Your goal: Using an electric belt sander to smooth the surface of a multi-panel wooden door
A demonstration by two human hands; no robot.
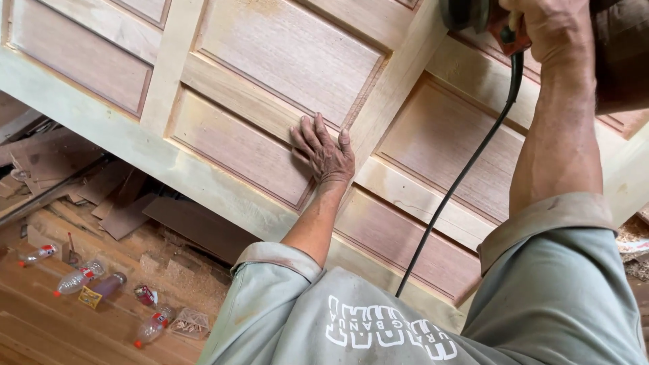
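Your left hand (324, 152) lies flat on the panelled wooden door (270, 88), fingers spread and released, palm on a recessed panel beside the pale centre stile. Your right hand (551, 30) is clenched around the power sander (476, 15) at the top edge of view, above the door's right panels; its black cord (460, 179) hangs down across the door toward your shirt. Below the door at lower left, clear plastic bottles (80, 277) with red caps and red-white labels lie on the plank floor (40, 324), near a small red can (145, 295) and sawdust.
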